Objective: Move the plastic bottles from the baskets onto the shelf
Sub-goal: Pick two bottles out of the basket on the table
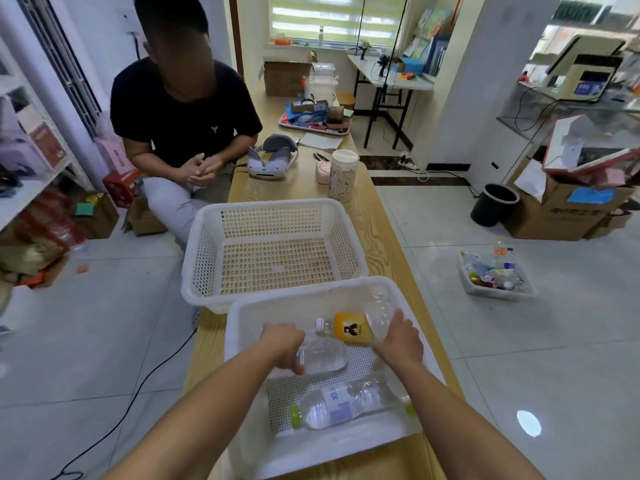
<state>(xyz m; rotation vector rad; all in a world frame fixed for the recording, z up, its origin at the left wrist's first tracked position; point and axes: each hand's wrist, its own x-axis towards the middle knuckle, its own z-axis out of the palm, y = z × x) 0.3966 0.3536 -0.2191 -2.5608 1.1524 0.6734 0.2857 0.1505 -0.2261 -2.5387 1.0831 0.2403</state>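
Head view. Both hands are inside the near basket (239, 327) on the counter (381, 237).

- Our left hand (282, 344): fingers curled round the small clear bottle (323, 356), which runs toward 3 o'clock from the grip.
- Our right hand (398, 339): wraps the orange-label bottle (353, 327), cap pointing to 9 o'clock.
- The green-capped bottle (343, 405) lies loose at 6 o'clock, axis 9-to-3.
- The shelf (24, 199) stands well off at 9 o'clock, so we judge the left hand the nearer one.
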